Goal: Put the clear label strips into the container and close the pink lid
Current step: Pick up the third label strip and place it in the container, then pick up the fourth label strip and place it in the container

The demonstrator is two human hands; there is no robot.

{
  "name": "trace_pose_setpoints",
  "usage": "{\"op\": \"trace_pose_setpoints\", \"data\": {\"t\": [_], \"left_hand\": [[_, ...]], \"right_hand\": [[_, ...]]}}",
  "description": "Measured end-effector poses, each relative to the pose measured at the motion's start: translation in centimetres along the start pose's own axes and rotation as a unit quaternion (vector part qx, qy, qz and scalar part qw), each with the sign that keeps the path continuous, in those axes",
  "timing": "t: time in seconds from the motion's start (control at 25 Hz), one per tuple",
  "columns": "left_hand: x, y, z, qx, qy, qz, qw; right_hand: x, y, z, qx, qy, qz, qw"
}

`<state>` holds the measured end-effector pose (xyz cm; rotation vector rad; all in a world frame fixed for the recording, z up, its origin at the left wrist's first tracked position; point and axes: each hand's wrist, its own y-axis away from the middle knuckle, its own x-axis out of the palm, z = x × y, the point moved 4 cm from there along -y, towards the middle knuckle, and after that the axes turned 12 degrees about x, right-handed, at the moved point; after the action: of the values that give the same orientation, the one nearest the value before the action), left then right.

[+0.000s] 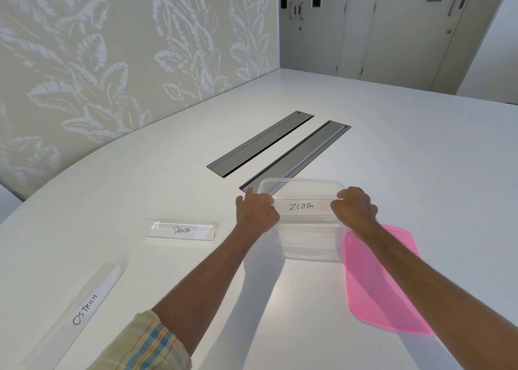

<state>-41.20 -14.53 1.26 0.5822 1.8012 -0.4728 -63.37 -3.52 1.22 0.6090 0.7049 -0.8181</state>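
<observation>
A clear plastic container (308,246) stands open on the white table. Over its mouth I hold a clear label strip marked ZEBRA (302,207), my left hand (256,211) gripping its left end and my right hand (353,207) its right end. A strip marked PANDA (182,230) lies to the left of the container. Another marked OSTRICH (81,311) lies near the front left. The translucent pink lid (378,282) rests flat on the table just right of the container, partly under my right forearm.
Two long grey cable hatches (260,144), (297,154) are set into the table (168,173) behind the container. A leaf-patterned wall (112,61) runs along the left. Cabinet doors (392,27) stand beyond the table's far edge.
</observation>
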Motion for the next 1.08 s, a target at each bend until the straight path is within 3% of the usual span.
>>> {"op": "trace_pose_setpoints", "data": {"t": [0.36,0.56,0.72,0.84,1.08], "left_hand": [[-0.8,0.6,-0.2,0.024,0.012,-0.024,0.999],[-2.7,2.0,0.5,0.035,0.076,-0.126,0.988],[-4.3,4.1,3.6,0.027,0.169,-0.236,0.957],[-5.5,5.5,7.0,-0.004,0.191,-0.265,0.945],[-8.7,8.5,15.2,-0.117,0.239,-0.294,0.918]], "right_hand": [[-0.5,1.2,-0.1,0.003,-0.025,0.009,1.000],[-1.0,2.0,0.6,-0.046,-0.044,-0.008,0.998],[-1.0,3.4,2.3,-0.088,-0.073,-0.032,0.993],[-0.3,5.1,4.0,-0.106,-0.179,0.011,0.978],[2.7,9.9,7.6,-0.148,-0.241,0.071,0.957]]}}
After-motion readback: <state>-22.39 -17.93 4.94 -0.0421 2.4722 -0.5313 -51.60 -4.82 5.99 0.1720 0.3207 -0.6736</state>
